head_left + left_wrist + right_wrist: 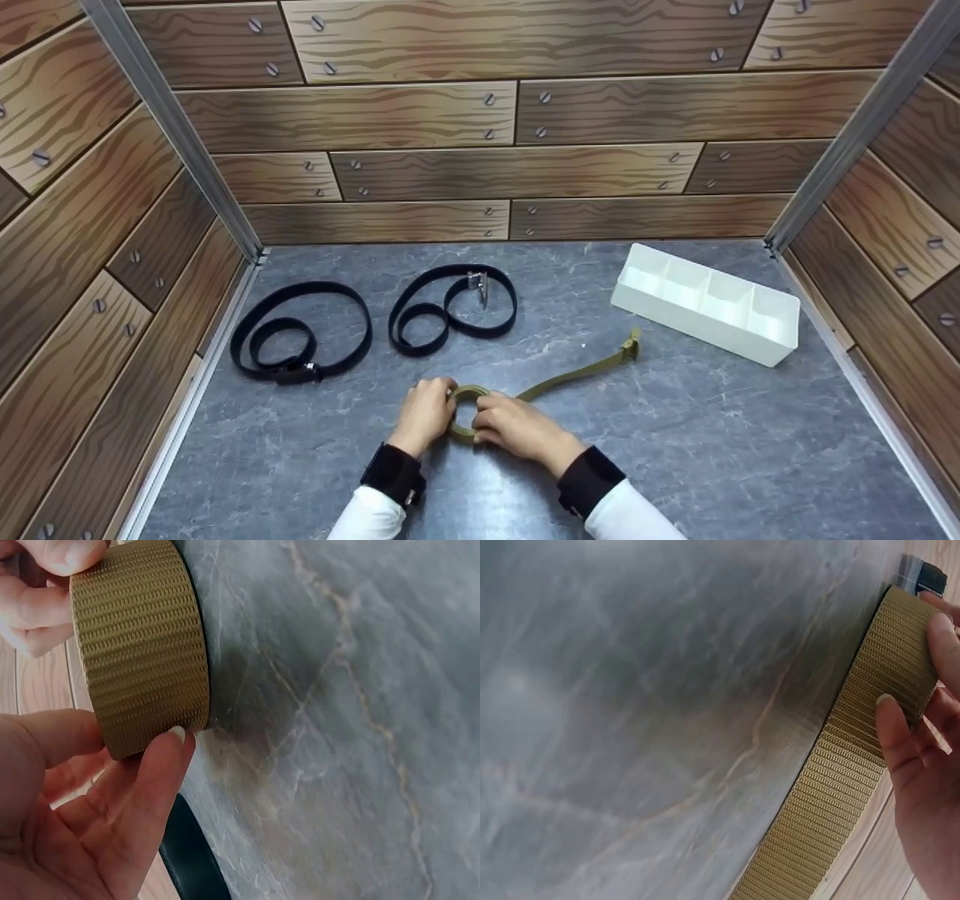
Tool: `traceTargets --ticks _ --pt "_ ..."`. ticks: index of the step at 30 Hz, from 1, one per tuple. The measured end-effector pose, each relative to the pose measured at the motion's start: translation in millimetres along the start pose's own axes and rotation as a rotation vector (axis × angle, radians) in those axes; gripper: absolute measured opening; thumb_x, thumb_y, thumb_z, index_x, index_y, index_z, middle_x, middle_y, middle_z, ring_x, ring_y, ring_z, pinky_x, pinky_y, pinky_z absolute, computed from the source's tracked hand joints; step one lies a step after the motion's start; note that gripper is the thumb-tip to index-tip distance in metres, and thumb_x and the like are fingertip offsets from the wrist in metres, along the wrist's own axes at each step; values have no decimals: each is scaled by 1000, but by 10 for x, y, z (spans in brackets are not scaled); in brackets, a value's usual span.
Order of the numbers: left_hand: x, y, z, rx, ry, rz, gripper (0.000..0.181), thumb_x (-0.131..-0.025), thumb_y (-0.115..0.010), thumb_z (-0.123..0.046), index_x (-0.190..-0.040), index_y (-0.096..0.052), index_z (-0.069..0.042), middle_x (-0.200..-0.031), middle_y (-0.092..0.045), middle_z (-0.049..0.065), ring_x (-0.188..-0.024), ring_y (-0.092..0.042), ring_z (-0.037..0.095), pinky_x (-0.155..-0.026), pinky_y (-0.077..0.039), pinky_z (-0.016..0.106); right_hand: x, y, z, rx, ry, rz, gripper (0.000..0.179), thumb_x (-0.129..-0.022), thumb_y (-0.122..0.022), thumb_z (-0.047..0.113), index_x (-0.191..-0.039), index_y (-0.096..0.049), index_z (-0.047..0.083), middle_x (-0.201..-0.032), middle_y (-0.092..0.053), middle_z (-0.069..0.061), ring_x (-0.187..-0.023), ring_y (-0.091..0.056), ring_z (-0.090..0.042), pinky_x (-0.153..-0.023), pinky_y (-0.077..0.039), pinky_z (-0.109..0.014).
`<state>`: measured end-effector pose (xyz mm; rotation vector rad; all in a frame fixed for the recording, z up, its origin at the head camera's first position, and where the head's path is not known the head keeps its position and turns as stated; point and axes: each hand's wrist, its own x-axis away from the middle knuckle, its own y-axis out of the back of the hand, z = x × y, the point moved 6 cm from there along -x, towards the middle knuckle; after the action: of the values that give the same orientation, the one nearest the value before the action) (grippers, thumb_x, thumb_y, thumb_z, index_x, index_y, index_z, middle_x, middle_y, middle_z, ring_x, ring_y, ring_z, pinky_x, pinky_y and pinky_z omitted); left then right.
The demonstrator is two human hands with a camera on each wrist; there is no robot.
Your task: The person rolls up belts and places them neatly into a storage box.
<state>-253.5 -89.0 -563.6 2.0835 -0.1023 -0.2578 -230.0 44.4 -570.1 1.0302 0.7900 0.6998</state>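
Observation:
An olive-tan webbing belt (574, 374) stands on edge, its near part wound into a round coil and its tail running right to a buckle (631, 345). My left hand (424, 412) holds the coil's left side. In the left wrist view its fingers (161, 772) meet the ribbed webbing (142, 645) at the lower edge. On the coil's right side my right hand (517, 427) pinches the band, thumb and fingers around its edge. The right wrist view shows one fingertip (889, 716) against the webbing (810, 817), where the tail leaves the coil.
Two black belts lie loosely looped on the grey marbled table (735, 450): one at the left (364, 330), another behind the hands (491, 330) with a silver buckle (478, 283). A white compartment tray (697, 326) sits at the back right. Wood-patterned walls (450, 120) enclose the table.

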Motion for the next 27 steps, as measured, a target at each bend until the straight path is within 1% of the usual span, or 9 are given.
traceTargets --ticks 3,6,8,11,14,16,21,24,27 --pt "-3 8 6 -37 21 -13 5 -85 -70 -9 -89 -71 -6 -84 -71 12 -75 -67 37 -62 -51 48 -11 -20 15 20 -20 10 13 -90 -69 28 -90 -72 15 -87 -50 5 -83 -52 -12 -72 -46 -25" --pt "-21 9 13 -72 31 -6 3 -84 -72 -11 -85 -70 -8 -83 -70 11 -73 -67 36 -61 -51 47 -14 -24 16 50 -46 21 14 -91 -68 30 -90 -72 16 -93 -52 5 -86 -52 -12 -71 -47 -25" --pt "-33 10 14 -79 39 3 4 -84 -72 -12 -83 -70 -9 -83 -70 10 -73 -67 36 -61 -51 47 -15 -20 16 64 -53 27 15 -91 -68 31 -90 -73 17 -95 -52 4 -87 -52 -12 -71 -47 -25" --pt "-46 11 16 -79 49 10 6 -85 -72 -14 -82 -71 -9 -83 -70 9 -74 -67 36 -62 -52 48 -23 -9 20 73 -43 31 16 -90 -69 33 -89 -74 18 -90 -50 5 -83 -51 -12 -68 -46 -25" --pt "-45 15 18 -69 55 0 6 -84 -73 -15 -83 -73 -8 -83 -71 9 -74 -67 36 -63 -52 47 -30 -6 26 60 -28 33 16 -89 -70 33 -89 -76 18 -85 -47 5 -80 -49 -12 -65 -43 -24" --pt "-33 16 17 -61 51 -7 7 -82 -75 -14 -84 -73 -7 -83 -71 10 -74 -67 36 -63 -52 47 -31 -6 29 52 -21 32 15 -88 -71 33 -88 -77 19 -84 -45 5 -78 -47 -12 -64 -42 -24" --pt "24 11 -17 -21 74 -8 15 -75 -79 -11 -87 -73 -4 -83 -70 14 -74 -67 37 -63 -52 47 -23 -9 16 52 -44 34 15 -88 -70 33 -85 -76 20 -82 -43 6 -77 -46 -12 -63 -41 -24" --pt "22 11 -36 -20 72 -25 7 -74 -76 -6 -76 -69 -6 -77 -69 13 -71 -67 38 -59 -51 46 -19 -15 -1 51 -59 34 15 -89 -69 33 -87 -75 20 -83 -44 6 -78 -46 -12 -64 -42 -25" --pt "2 19 -44 -36 50 -39 17 -73 -72 -1 -64 -61 -10 -71 -67 12 -66 -66 37 -55 -49 46 -15 -14 -10 50 -52 35 14 -90 -69 32 -87 -73 19 -86 -46 5 -80 -47 -12 -66 -43 -25"
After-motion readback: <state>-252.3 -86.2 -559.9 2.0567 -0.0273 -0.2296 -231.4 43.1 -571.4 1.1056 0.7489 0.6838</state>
